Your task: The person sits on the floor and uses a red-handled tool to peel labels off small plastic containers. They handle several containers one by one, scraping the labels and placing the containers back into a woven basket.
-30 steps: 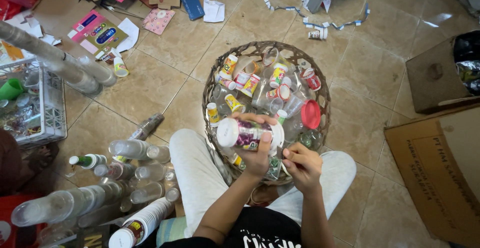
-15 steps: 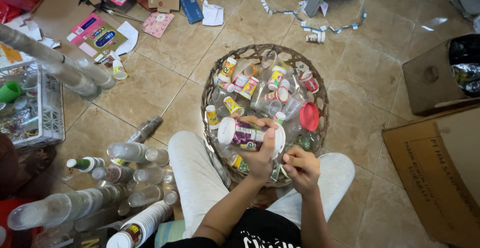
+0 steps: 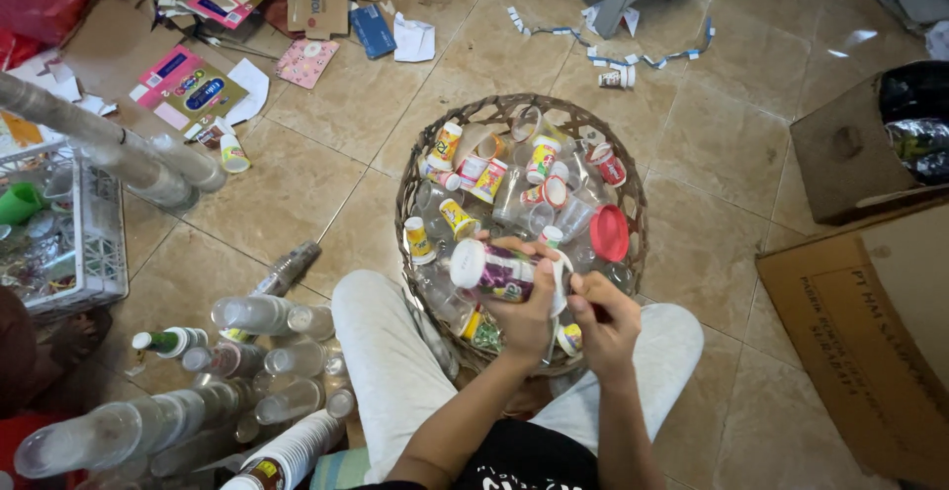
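Note:
My left hand [image 3: 526, 312] grips a plastic cup [image 3: 496, 270] with a white lid and a purple and green label, held on its side over the near rim of a round woven basket [image 3: 633, 203]. My right hand [image 3: 603, 320] is at the cup's right end, fingers pinched on its white rim or seal. The basket between my knees holds several small plastic cups, yellow, red and clear ones, and a red lid [image 3: 609, 233].
Stacks of clear plastic cups [image 3: 247, 371] lie on the tiled floor at my left. A white wire crate [image 3: 94, 223] stands far left. Cardboard boxes [image 3: 870, 322] are at the right. Flattened cartons and paper scraps [image 3: 198, 80] litter the floor beyond.
The cup has been turned slightly in my left hand and both hands sit a little lower and nearer my body. The right hand stays at the cup's end.

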